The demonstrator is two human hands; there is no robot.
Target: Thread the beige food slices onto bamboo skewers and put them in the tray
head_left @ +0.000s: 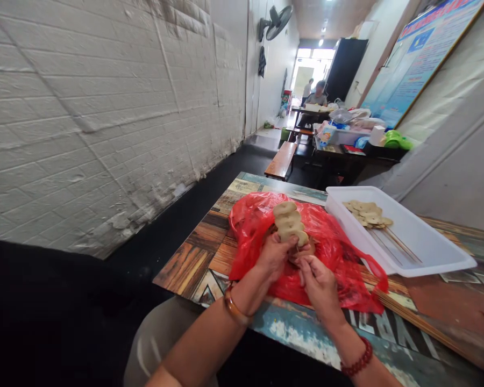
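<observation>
In the head view, my left hand [275, 256] grips a skewer of pale, flat, round slices [288, 220], which overlap in a row above my fingers. My right hand [319, 279] is closed in a pinch just below, at the skewer's lower end; the thin stick is mostly hidden by my fingers. Both hands are over an opened red plastic bag [250, 226] spread on the table. More brownish-pale pieces lie in the bag behind my hands, partly covered. To the right, a white plastic tray [435, 250] holds several finished-looking skewers [369, 214] of similar slices.
Loose bamboo sticks [423, 325] lie on the patterned table [197, 250], right of the bag. Ahead stand a wooden bench [281, 161] and a table loaded with bags and green containers [394, 140]. A person [317, 97] sits farther back. A white brick-patterned wall [105, 118] runs along the left.
</observation>
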